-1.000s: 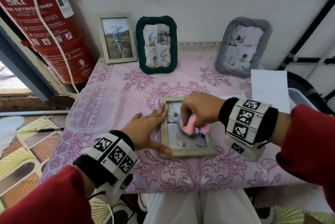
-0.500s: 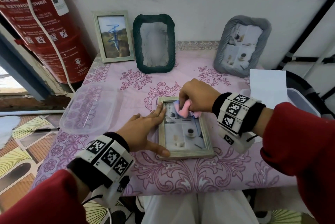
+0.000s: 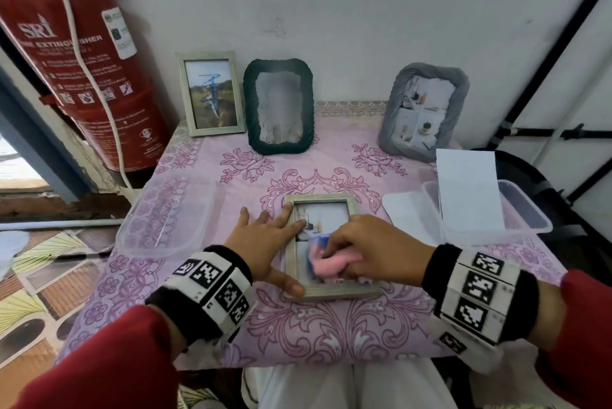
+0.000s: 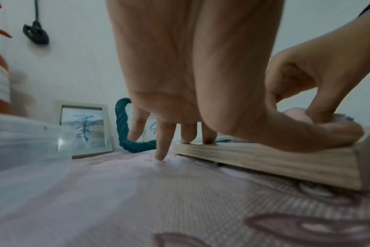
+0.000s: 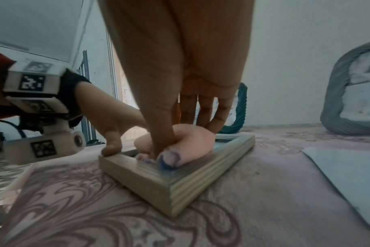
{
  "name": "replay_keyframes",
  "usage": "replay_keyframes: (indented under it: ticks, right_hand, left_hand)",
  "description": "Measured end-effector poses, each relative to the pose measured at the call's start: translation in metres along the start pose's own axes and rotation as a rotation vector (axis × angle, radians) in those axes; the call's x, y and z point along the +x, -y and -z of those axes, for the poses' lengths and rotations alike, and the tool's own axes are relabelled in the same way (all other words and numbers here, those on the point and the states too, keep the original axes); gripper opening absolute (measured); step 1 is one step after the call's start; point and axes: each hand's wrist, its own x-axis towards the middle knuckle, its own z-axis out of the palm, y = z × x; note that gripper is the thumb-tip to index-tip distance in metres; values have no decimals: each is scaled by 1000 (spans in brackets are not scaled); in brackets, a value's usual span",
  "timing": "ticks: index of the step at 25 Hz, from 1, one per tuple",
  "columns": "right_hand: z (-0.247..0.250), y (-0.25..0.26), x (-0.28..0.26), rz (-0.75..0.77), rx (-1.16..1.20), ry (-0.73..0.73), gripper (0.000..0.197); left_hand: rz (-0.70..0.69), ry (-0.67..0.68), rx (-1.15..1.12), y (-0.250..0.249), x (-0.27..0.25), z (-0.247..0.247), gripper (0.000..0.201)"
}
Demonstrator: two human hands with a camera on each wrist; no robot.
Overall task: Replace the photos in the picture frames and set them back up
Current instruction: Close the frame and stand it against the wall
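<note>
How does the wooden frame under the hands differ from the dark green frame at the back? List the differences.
The wooden frame lies flat on the tablecloth; the dark green frame stands upright by the wall. The wooden frame has straight, square-cornered edges; the dark green frame is rope-textured with rounded corners. Both are upright rectangles.

Pink cloth (image 3: 328, 264) with blue smudge; pale wood-grain frame (image 3: 331, 289). Tablecloth (image 3: 298, 326) pink, purple floral scrollwork. At 12 o'clock dark green rope frame (image 3: 251, 104); at 1 o'clock grey frame (image 3: 460, 77). Red fire extinguisher (image 3: 66, 54) at 10 o'clock.
</note>
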Motion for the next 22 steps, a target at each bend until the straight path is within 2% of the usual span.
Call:
replay_keyframes:
  ticks: [4, 6, 8, 11, 17, 22]
  right_hand:
    - [1, 7, -4, -156, -188, 53, 31]
    - [4, 15, -2, -285, -109, 50, 31]
    - [6, 20, 2, -339, -15, 27, 31]
    - [9, 20, 14, -328, 10, 34, 23]
    - [23, 1, 40, -284, 40, 7, 23]
    - [28, -18, 70, -219, -62, -23, 24]
  left_hand:
    - [0, -6, 120, -3, 3, 8, 117]
    - [-10, -5, 129, -4, 4, 10, 118]
    - [-9, -13, 140, -6, 5, 11, 118]
    - [-8, -19, 136, -7, 5, 10, 117]
    - [-17, -31, 82, -6, 5, 10, 117]
    - [-40, -35, -3, -3, 4, 6, 117]
